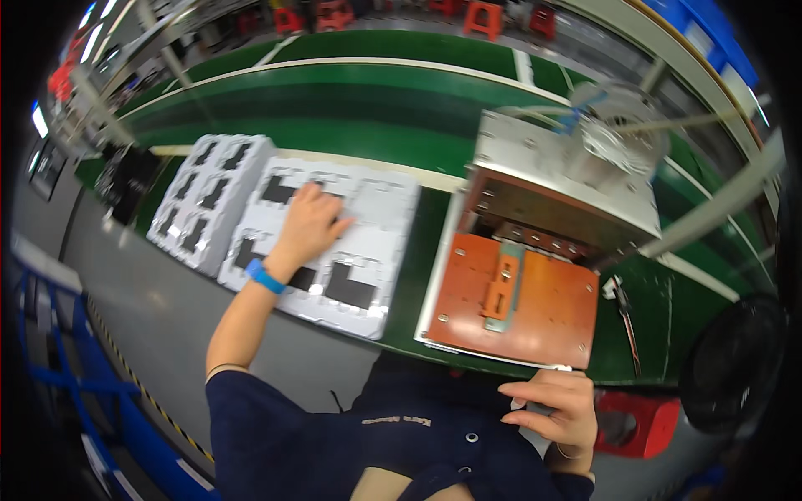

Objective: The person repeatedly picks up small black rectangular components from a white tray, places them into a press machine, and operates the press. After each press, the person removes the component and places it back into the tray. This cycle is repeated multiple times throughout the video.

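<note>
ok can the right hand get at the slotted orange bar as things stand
Probably yes: the right hand is near the front edge of the orange plate, and nothing visible covers the slotted orange bar.

One short line of pale lettering (pixel 397 422) runs across the navy button-front shirt (pixel 334 447); from where I stand, characters are blurred.

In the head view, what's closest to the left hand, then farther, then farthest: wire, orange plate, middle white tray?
1. White tray, just beneath the left hand.
2. Orange plate, to the right.
3. Wire, farther right.
</note>
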The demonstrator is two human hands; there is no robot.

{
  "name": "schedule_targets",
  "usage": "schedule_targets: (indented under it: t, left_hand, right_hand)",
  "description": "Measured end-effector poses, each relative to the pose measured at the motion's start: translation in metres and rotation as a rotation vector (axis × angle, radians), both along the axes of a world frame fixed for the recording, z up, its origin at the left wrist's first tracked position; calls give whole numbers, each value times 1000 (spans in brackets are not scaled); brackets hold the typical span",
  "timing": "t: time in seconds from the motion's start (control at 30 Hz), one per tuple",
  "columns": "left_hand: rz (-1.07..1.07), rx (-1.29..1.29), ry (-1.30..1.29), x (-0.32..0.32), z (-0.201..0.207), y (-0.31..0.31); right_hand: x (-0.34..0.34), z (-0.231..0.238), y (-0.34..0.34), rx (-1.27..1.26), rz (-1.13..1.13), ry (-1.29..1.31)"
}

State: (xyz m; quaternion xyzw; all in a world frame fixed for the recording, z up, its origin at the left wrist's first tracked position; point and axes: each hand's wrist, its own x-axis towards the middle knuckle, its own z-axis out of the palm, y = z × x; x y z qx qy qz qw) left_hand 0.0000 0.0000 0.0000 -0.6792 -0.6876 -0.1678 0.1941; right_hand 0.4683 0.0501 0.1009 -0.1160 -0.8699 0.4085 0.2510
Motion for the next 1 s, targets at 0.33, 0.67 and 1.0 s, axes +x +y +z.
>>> schedule_targets:
  t: [0.33, 0.67, 1.0]
  left_hand:
    - [-93, 115, 137, 30, 9, 11]
    - [-756, -123, -101, 261, 105, 46]
    - [-768, -192, -174, 311, 50, 124]
  right_hand:
    - [-12, 44, -6, 889, -13, 1170]
    - [-5, 44, -2, 934, 35, 1306]
    - [59, -2, -7, 658, -424, 227]
